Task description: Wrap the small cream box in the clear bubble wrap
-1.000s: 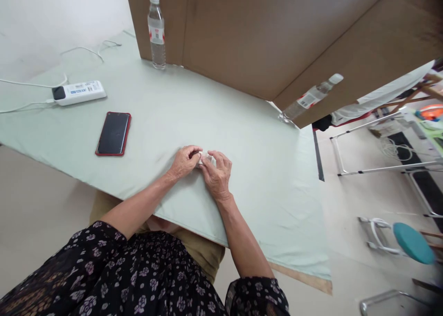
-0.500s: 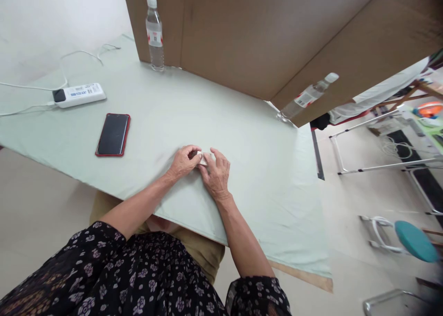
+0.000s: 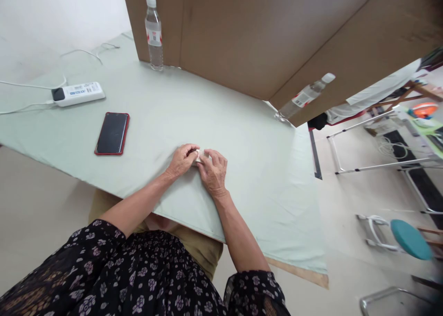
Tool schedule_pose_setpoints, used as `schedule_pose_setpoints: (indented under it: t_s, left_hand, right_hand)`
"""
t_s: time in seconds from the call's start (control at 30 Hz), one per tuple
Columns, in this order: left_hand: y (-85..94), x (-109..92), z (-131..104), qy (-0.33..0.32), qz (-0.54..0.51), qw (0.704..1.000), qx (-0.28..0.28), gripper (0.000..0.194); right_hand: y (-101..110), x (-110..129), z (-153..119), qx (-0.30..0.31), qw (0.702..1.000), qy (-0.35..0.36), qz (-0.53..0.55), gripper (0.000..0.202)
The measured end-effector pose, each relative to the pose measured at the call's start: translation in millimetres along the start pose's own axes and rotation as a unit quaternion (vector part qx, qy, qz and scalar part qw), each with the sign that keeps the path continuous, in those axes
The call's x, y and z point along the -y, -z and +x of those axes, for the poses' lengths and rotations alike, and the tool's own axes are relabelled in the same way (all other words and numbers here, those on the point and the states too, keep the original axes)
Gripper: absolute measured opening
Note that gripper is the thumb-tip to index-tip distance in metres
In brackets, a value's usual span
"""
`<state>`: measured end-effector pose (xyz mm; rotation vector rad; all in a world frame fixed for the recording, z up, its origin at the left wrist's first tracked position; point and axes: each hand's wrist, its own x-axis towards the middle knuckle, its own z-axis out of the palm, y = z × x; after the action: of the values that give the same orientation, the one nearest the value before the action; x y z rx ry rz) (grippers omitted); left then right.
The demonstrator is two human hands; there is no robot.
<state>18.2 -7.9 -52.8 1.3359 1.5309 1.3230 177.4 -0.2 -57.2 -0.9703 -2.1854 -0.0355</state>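
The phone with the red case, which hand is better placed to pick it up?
Probably the left hand. The phone lies on the table to its left with nothing between, while the right hand would have to cross over. Both hands pinch a small white object.

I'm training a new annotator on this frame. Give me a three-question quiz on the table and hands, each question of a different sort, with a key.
1. True or false: the phone lies screen up on the green cloth.
2. How many water bottles stand by the brown boards? A) one B) two C) three
3. What do the left hand and right hand pinch between them?

Key: 1 true. 2 B: one bottle, another bottle. 3 a small white object, too hidden to identify.
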Motion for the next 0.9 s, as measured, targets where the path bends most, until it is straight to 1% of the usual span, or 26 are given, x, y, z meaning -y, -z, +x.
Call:
schedule_pose_setpoints:
  t_s: [0.1,0.2,0.27,0.4,0.57,0.73,0.8,0.9]
  left_hand:
    - [0.5,0.6,0.0,0.024,-0.049,0.998,-0.015,0.028]
    - [2.5,0.2,0.8,0.039,-0.092,0.994,-0.054,0.027]
    - [4.4,-0.8,1.4,0.044,-0.107,0.991,-0.071,0.025]
    - [6.5,-2.8,1.5,0.053,-0.112,0.989,-0.078,0.023]
    - [5.5,-3.7,0.4,0.053,-0.105,0.990,-0.074,0.025]
    - [3.5,-2.6,-0.4,0.042,-0.085,0.994,-0.053,0.031]
    - [2.3,-1.3,-0.4,0.044,-0.076,0.995,-0.042,0.034]
    - [0.6,0.5,-0.2,0.035,-0.059,0.997,-0.031,0.036]
  right_hand:
    - [2.9,-1.9,-0.7,-0.041,0.998,-0.018,0.039,0.017]
    - [7.3,-7.3,-3.3,-0.085,0.991,-0.059,0.086,0.022]
    - [9.5,-11.0,-4.7,-0.098,0.987,-0.078,0.099,0.024]
    - [9.8,-13.8,-5.1,-0.075,0.989,-0.085,0.091,0.035]
    - [8.3,-13.5,-5.2,-0.047,0.994,-0.065,0.077,0.047]
    - [10.2,-13.4,-6.5,-0.015,0.997,-0.048,0.050,0.056]
    - [10.5,-12.0,-6.0,-0.007,0.999,-0.035,0.041,0.056]
    - [8.9,-8.6,-3.6,0.013,1.000,-0.010,0.021,0.041]
